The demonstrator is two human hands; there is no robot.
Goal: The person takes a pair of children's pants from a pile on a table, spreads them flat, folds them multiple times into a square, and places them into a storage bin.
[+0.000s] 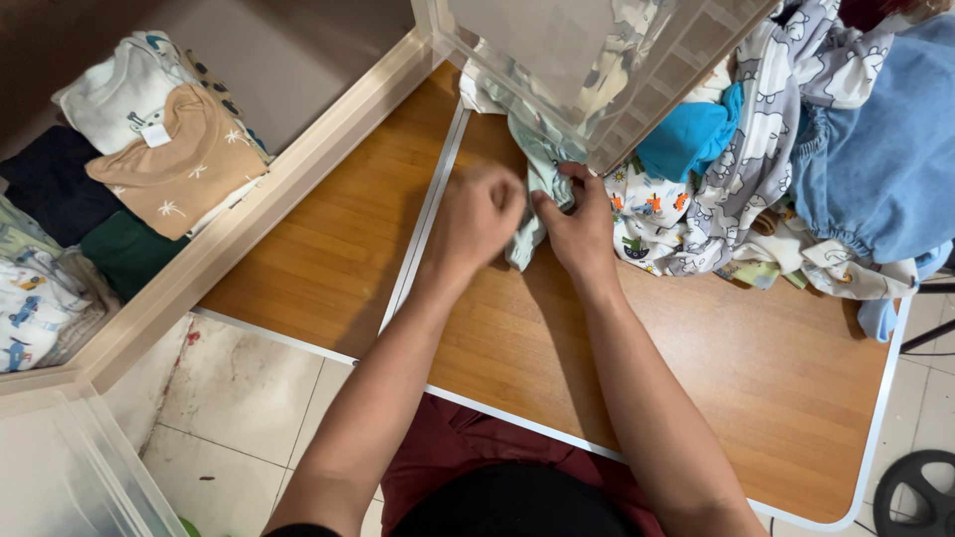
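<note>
Both my hands meet over a small pale green patterned garment (537,174) on the wooden table (696,368). My left hand (477,214) is closed in a fist on the garment's left side. My right hand (580,224) pinches its cloth on the right. The garment's upper part runs under a clear plastic bin (597,70) that stands at the table's far edge. Right of my hands lies a heap of children's clothes (776,169), white printed pieces, a turquoise piece (686,134) and blue denim (885,169).
To the left an open drawer (249,224) holds folded clothes: a tan shirt (179,169), a white one, dark navy and green pieces. A clear empty bin (70,477) is at bottom left above the tiled floor. A black wheel (920,492) shows at bottom right.
</note>
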